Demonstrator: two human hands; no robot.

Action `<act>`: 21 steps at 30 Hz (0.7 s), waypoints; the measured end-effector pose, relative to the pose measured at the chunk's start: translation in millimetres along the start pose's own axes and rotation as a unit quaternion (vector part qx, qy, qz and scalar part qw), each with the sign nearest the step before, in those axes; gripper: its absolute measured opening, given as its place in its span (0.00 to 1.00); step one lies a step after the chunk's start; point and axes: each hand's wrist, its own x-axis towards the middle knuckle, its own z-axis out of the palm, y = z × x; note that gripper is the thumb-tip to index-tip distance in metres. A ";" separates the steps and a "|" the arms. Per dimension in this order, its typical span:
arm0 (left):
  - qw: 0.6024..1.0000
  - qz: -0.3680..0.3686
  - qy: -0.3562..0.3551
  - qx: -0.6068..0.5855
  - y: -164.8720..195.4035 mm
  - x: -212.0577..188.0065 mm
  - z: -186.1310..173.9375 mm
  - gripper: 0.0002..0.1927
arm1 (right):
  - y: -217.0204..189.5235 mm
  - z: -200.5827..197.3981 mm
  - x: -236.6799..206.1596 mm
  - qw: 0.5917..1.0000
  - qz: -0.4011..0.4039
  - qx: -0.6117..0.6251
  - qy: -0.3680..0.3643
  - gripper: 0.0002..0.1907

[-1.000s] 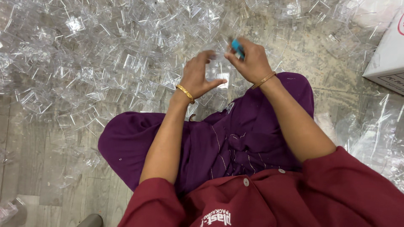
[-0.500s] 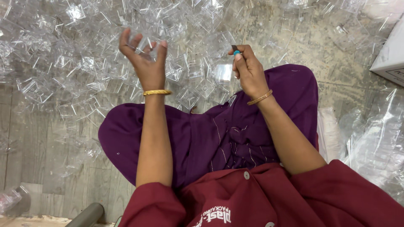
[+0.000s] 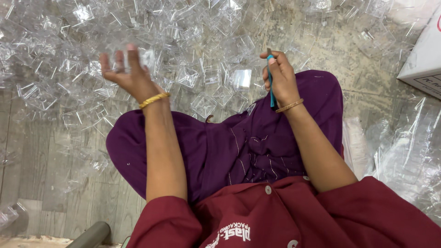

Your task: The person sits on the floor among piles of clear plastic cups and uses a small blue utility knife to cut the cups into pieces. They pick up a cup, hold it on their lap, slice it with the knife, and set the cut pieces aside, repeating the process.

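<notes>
Grey floor (image 3: 55, 183) strewn with clear plastic pieces (image 3: 202, 50); seated, purple cloth over lap (image 3: 239, 147).
Left hand (image 3: 128, 76): forearm raised, wrist bent back, palm up, fingers spread wide and loose, gripping nothing, hovering above the clear pieces; gold bangle (image 3: 154, 99) at wrist. Right hand (image 3: 279, 78): elbow bent, fist closed around blue-handled tool (image 3: 271, 85), held upright just above the lap edge, tip pointing up. White carton (image 3: 425, 59) at far right.

The left hand (image 3: 126, 73) hovers, fingers (image 3: 133, 53) spread, above clear square plastic pieces (image 3: 202, 78) on the floor. The right hand (image 3: 279, 78) grips a thin blue-handled tool (image 3: 272, 87)
</notes>
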 end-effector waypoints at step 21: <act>0.900 0.182 -0.321 0.234 -37.1 -72.1 21.8 0.45 | -8.6 4.6 3.5 0.998 0.033 -0.042 -0.035 0.18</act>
